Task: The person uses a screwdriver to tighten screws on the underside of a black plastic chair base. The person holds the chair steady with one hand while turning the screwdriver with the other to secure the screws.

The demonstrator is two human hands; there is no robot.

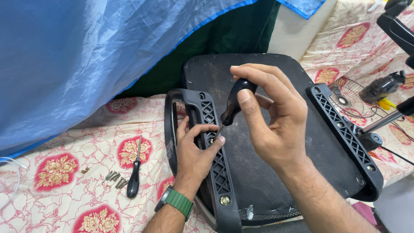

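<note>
Floral bedsheet [64,172] under upturned chair seat [258,172]. Right hand [271,116] clamped on screwdriver [233,103], shaft slanting down-left toward, probably, a screw in the armrest bracket [215,159]; left hand [194,151] gripped that bracket.

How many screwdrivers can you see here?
2. One screwdriver is in the right hand, its tip at the armrest that the left hand steadies. A spare screwdriver lies on the floral sheet. None seem hidden.

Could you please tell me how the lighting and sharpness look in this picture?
Head view: soft, even light with faint shadows; right hand on the screwdriver and left hand are sharp; mild glare on the blue sheet; edges bend slightly.
</note>
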